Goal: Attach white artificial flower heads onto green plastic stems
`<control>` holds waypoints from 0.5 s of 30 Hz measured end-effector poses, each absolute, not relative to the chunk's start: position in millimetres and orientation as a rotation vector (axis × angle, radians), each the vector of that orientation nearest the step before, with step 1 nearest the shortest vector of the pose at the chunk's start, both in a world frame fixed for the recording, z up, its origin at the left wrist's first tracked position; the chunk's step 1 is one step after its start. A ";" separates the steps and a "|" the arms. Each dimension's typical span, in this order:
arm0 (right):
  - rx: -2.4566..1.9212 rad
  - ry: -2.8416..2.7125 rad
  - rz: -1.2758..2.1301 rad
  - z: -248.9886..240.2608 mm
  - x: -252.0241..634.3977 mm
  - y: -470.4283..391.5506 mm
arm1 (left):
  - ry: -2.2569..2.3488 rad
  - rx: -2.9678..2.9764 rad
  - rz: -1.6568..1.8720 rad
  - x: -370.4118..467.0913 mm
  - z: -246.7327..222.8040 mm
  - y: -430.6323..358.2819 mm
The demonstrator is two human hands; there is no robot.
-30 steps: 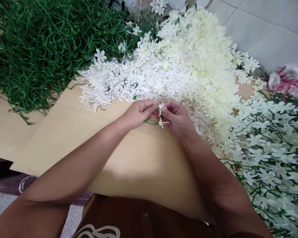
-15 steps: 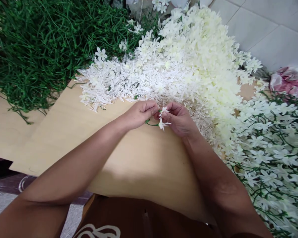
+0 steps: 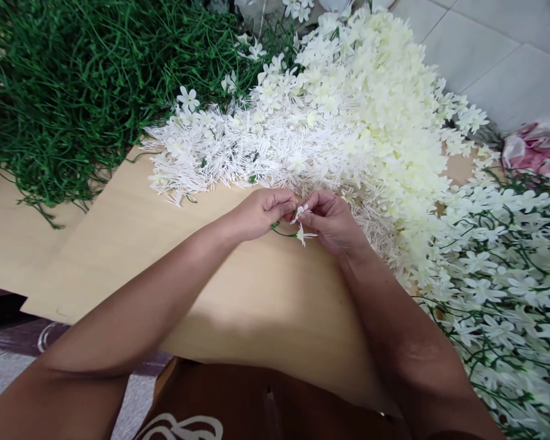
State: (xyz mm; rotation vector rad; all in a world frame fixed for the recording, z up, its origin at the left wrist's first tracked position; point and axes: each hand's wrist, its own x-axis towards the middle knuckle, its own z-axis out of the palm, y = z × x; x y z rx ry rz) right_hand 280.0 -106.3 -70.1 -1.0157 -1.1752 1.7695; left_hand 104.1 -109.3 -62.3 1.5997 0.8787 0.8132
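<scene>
Over the wooden board [image 3: 252, 293], my two hands meet fingertip to fingertip. My left hand [image 3: 266, 212] is closed in a pinch on a green plastic stem [image 3: 284, 233], which curves out below the fingers. A white artificial flower [image 3: 304, 234] sits on the end of that stem. Between thumb and forefinger, my right hand [image 3: 330, 220] pinches another small white artificial flower [image 3: 301, 212] close to the left fingertips. The fingers partly hide where flower and stem meet. Just beyond the hands lies a heap of thin white stamen pieces [image 3: 238, 146].
Green plastic stems [image 3: 96, 91] are heaped at the far left. A tall pile of cream-white petals [image 3: 385, 110] stands beyond my right hand. Flowers on green stems [image 3: 499, 287] cover the right side. A pink and white bundle [image 3: 536, 150] lies near the tiled wall [image 3: 495, 49].
Both hands stay nearly in place, still pinching. The flower at my right fingertips has turned and shifted slightly, and the hanging flower sits a little lower and farther right.
</scene>
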 end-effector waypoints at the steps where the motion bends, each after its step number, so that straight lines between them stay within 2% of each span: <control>1: -1.019 -1.180 1.753 -70.5 279.4 -106.9 | 0.881 1.602 0.813 104.7 -63.0 -109.1; 15: -1.106 -1.159 1.745 -68.8 275.8 -108.9 | 0.835 1.583 0.793 105.4 -65.2 -110.5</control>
